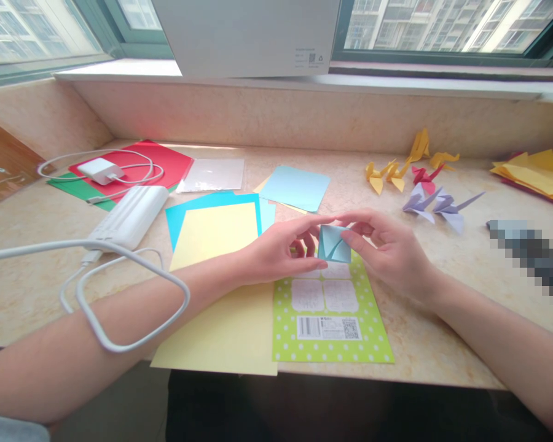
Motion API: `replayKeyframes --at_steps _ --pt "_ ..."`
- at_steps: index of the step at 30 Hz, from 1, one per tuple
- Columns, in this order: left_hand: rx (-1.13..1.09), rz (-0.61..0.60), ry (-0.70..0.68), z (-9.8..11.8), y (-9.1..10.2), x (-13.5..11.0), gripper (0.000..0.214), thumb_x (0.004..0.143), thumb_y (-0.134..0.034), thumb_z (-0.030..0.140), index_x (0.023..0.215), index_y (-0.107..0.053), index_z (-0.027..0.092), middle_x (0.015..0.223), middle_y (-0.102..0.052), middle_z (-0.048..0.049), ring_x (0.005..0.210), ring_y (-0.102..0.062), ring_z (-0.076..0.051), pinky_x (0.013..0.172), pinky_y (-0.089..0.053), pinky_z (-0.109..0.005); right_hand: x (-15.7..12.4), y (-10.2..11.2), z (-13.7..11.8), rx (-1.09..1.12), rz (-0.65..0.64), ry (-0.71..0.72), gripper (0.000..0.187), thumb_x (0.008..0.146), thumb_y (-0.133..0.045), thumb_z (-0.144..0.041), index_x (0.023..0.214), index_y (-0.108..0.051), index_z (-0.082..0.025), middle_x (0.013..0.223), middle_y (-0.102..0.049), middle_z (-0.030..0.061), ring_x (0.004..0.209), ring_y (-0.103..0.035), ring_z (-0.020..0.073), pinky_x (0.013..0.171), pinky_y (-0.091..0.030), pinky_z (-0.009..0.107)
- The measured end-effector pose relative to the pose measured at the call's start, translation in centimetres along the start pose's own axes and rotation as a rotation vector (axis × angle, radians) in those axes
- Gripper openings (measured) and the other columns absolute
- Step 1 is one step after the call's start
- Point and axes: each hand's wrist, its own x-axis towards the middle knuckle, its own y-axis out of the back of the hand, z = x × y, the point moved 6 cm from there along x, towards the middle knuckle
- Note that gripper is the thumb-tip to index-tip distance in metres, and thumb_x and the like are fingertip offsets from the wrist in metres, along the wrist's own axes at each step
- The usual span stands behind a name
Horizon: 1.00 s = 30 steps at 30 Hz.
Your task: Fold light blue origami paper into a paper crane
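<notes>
- Far left of the frame, a thick white cable [41, 247] loops across the left forearm, with a white power strip [131, 215] just beyond it.
- Upper left, a white charger [100, 171] sits on red paper [175, 161], green paper [67, 189] poking out underneath.
- Left of centre, there's a clear packet [214, 175] and, nearer, pale yellow sheets [216, 325] overlapping bright blue ones [177, 227].
- In comes the left hand [276, 248], fingers curled, index along the top and thumb at the lower left corner, gripping a small piece of folded light-blue paper [335, 245].
- Behind that hand, light-blue squares [297, 186] lie stacked.
- Dead centre, the folded piece is up in both hands, over the far end of a green dotted packet [332, 350].
- Right of it, the right hand [389, 252] pinches tight, thumb across the front!
- Upper right, a little flock: yellow folded birds [375, 178], a red one [424, 178] and purple ones [421, 204].
- Far right, yellow paper [532, 172] lies piled above a dark, pixelated object [541, 258].
</notes>
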Motion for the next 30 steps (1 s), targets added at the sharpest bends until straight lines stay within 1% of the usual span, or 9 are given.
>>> replayKeyframes --at_steps 5,9,13,15,17,20,22,26,30 --pt "-0.086 0.064 -0.053 0.2 0.2 -0.1 0.063 0.084 -0.069 0.016 0.140 -0.042 0.020 0.104 -0.067 -0.0075 0.076 -0.063 -0.011 0.068 -0.057 -0.025 0.0 -0.3 0.4 0.038 -0.013 -0.031 0.020 0.091 -0.063 -0.038 0.105 -0.063 -0.024 0.102 -0.070 0.0052 0.087 -0.070 0.0211 0.078 -0.058 0.038" --pt "-0.099 0.100 -0.112 0.5 0.6 -0.1 0.052 0.086 -0.068 0.016 0.134 -0.047 0.019 0.105 -0.070 -0.0095 0.080 -0.066 -0.012 0.068 -0.057 -0.024 0.0 -0.1 0.3 0.080 0.025 -0.044 0.025 0.090 -0.065 -0.039 0.109 -0.061 -0.024 0.106 -0.072 0.0068 0.095 -0.071 0.0239 0.083 -0.058 0.042" --pt "-0.103 0.098 -0.183 1.2 1.0 -0.1 0.045 0.084 -0.071 0.018 0.126 -0.054 0.016 0.110 -0.069 -0.0121 0.079 -0.067 -0.013 0.070 -0.058 -0.028 0.0 -0.1 -0.1 0.097 0.007 0.008 0.008 0.089 -0.066 -0.031 0.090 -0.064 -0.023 0.107 -0.074 0.0057 0.104 -0.070 0.0240 0.092 -0.055 0.045" --pt "-0.053 0.142 -0.196 1.3 1.3 -0.1 0.031 0.087 -0.068 0.021 0.116 -0.060 0.015 0.108 -0.069 -0.0118 0.079 -0.066 -0.013 0.071 -0.058 -0.029 0.0 0.0 -0.1 0.110 -0.006 0.020 0.004 0.088 -0.066 -0.026 0.086 -0.063 -0.023 0.109 -0.075 0.0052 0.105 -0.069 0.0239 0.095 -0.053 0.046" --pt "0.033 0.221 -0.185 1.1 1.8 -0.1 0.018 0.092 -0.060 0.022 0.108 -0.064 0.014 0.103 -0.070 -0.0105 0.081 -0.066 -0.013 0.073 -0.057 -0.029 -0.1 -0.1 0.1 0.106 -0.051 0.015 0.004 0.086 -0.065 -0.021 0.083 -0.064 -0.023 0.112 -0.075 0.0050 0.108 -0.069 0.0244 0.096 -0.053 0.047" --pt "0.198 0.306 -0.168 0.6 2.3 0.0 0.014 0.093 -0.056 0.018 0.104 -0.064 0.015 0.098 -0.070 -0.0082 0.082 -0.065 -0.014 0.074 -0.056 -0.029 -0.2 -0.7 0.4 0.054 -0.177 -0.032 0.009 0.082 -0.064 -0.015 0.080 -0.065 -0.023 0.114 -0.074 0.0041 0.112 -0.068 0.0251 0.098 -0.053 0.047" --pt "0.323 0.260 -0.171 0.3 1.9 0.1 0.014 0.091 -0.057 0.015 0.103 -0.064 0.016 0.096 -0.070 -0.0066 0.083 -0.065 -0.014 0.076 -0.055 -0.030 -0.3 -0.9 0.6 0.023 -0.243 -0.052 0.012 0.080 -0.063 -0.012 0.080 -0.065 -0.023 0.116 -0.074 0.0034 0.113 -0.068 0.0250 0.099 -0.053 0.047" --pt "0.444 0.035 -0.244 0.1 0.5 0.0 0.012 0.091 -0.057 0.015 0.098 -0.067 0.017 0.104 -0.070 -0.0085 0.098 -0.064 -0.018 0.087 -0.053 -0.036 -0.2 -1.1 0.7 -0.069 -0.303 0.014 0.016 0.079 -0.062 -0.010 0.081 -0.069 -0.024 0.118 -0.073 0.0034 0.119 -0.063 0.0261 0.103 -0.049 0.049" --pt "0.507 -0.030 -0.263 -0.1 0.1 -0.3 0.012 0.092 -0.059 0.018 0.097 -0.070 0.017 0.110 -0.069 -0.0105 0.101 -0.064 -0.020 0.090 -0.052 -0.037 -0.1 -1.2 0.4 -0.234 -0.362 0.147 0.030 0.079 -0.056 -0.005 0.086 -0.075 -0.027 0.122 -0.070 0.0029 0.123 -0.059 0.0257 0.107 -0.045 0.050"
